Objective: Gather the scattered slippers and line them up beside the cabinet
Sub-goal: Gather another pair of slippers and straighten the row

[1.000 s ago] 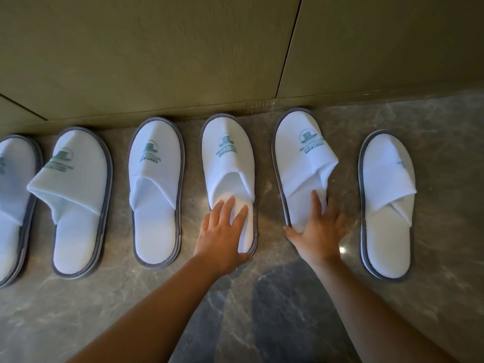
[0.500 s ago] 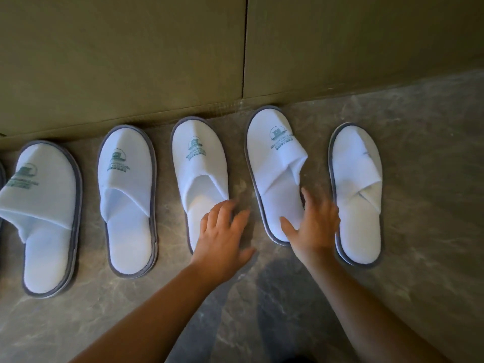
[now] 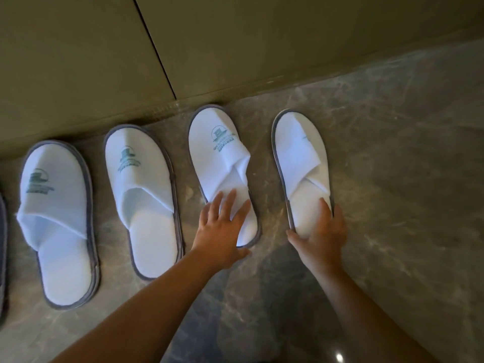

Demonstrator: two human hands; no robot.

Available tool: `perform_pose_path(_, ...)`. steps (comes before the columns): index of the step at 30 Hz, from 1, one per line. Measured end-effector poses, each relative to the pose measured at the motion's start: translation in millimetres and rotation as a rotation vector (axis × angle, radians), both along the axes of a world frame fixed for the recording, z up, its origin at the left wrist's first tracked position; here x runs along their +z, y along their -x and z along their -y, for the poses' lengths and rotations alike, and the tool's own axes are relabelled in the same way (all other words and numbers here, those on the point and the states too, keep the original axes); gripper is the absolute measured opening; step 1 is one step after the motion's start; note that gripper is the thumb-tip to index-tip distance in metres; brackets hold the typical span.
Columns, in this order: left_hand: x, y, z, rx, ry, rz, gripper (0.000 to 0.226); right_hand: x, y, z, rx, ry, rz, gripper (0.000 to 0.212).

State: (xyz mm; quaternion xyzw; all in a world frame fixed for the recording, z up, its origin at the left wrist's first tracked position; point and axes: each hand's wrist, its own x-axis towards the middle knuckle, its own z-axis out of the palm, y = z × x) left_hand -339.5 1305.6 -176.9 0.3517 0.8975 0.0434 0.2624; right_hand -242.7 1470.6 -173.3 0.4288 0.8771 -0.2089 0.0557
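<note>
Along the foot of the olive-brown panelled cabinet [image 3: 78, 61], white terry slippers with grey piping sat toes-in on the grey marble floor [image 3: 406, 205]: a far-left slipper [image 3: 56, 221], then a second slipper [image 3: 142, 197], both untouched. The left hand [image 3: 222, 231] lay flat, fingers straight, on the heel of the third slipper [image 3: 222, 163], which angled a little. The right hand [image 3: 320, 231] cupped the heel of the end slipper [image 3: 301, 158], its grip curled round the sole's edges. To finish well, I would nudge both heels level with their neighbours, toes close to the cabinet, gaps even.
</note>
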Motion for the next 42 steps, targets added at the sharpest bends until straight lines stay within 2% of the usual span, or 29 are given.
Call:
perform_pose_path(3,-0.2,-1.8,-0.9,0.017,-0.009,-0.015,0.090,-1.4,13.7,-8.6,0.046,-0.001,-0.052,0.092)
perform_pose_path(13,-0.8,-2.8,-0.9,0.024,-0.011,-0.025,0.091,-3.4,36.9,-16.6,0.126,0.046,-0.020,0.089)
perform_pose_path(42,5.0,-0.2,-4.7,0.036,0.020,0.032,0.091,2.5,44.0,-26.8,0.145,0.044,0.074,0.088)
